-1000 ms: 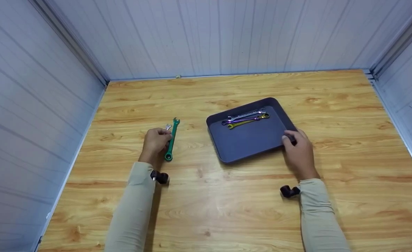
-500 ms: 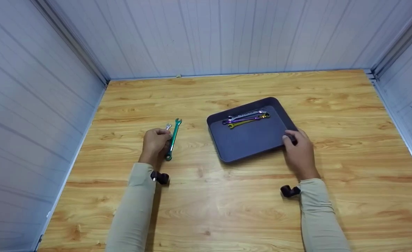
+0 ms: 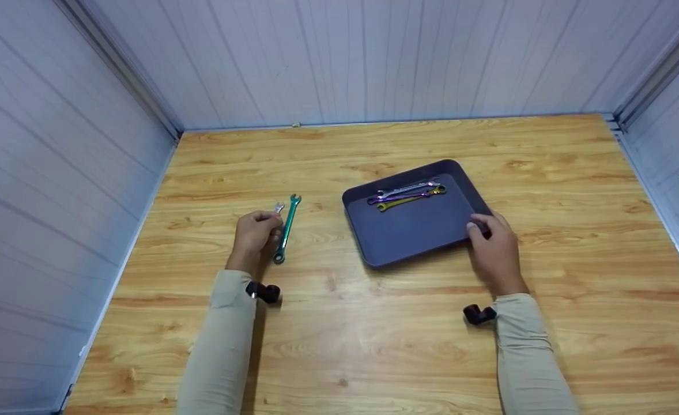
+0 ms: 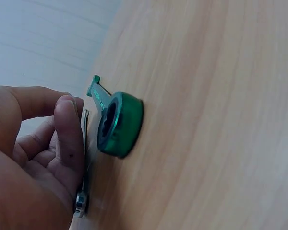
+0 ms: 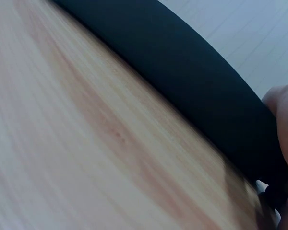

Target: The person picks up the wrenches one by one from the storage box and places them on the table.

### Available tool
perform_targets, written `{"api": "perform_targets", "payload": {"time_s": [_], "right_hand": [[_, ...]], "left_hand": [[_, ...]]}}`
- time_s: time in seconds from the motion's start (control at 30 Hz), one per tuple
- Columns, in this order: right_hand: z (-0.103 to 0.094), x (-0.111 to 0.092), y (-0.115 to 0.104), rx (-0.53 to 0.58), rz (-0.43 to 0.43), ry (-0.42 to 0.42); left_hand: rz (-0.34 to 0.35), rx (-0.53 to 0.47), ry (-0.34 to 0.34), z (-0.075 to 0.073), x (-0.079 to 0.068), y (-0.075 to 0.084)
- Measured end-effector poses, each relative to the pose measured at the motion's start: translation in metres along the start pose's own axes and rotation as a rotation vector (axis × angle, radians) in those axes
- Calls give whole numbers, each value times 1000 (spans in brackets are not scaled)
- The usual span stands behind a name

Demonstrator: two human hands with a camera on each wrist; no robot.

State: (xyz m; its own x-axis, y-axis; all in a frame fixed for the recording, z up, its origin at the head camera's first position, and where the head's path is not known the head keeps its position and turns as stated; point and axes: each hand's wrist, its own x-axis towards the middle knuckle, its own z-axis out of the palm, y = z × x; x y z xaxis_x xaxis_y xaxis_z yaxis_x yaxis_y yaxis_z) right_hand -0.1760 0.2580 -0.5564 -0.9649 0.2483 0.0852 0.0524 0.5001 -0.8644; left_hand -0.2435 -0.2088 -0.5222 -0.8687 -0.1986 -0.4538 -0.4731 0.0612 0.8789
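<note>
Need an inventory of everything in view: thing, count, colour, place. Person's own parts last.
Tray: 1, dark grey, on the table, right of centre
Silver tray wrench: 1, silver, in the tray, farthest back
Purple wrench: 1, purple, in the tray, between the other two
Yellow wrench: 1, yellow, in the tray, nearest the front
Green wrench: 1, green, on the table, left of the tray
Loose silver wrench: 1, silver, just left of the green one, partly hidden
Table: 1, wood-toned, under everything
Walls: 3, whitish, left, back and right
Wrist cameras: 2, black, one per wrist
Sleeves: 2, beige, both arms
Left hand: 1, bare, at the loose silver wrench, grip unclear
Right hand: 1, bare, gripping the tray's near-right corner
</note>
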Motion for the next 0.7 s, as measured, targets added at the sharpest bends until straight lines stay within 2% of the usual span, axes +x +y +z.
{"api": "perform_targets", "payload": {"time_s": [0.33, 0.7], "right_hand": [[-1, 1, -2, 4, -11, -10], [-2, 0, -1, 9, 13, -22]], "left_hand": [[6, -58, 10, 3, -1, -1], [6, -27, 14, 6, -5, 1]]}}
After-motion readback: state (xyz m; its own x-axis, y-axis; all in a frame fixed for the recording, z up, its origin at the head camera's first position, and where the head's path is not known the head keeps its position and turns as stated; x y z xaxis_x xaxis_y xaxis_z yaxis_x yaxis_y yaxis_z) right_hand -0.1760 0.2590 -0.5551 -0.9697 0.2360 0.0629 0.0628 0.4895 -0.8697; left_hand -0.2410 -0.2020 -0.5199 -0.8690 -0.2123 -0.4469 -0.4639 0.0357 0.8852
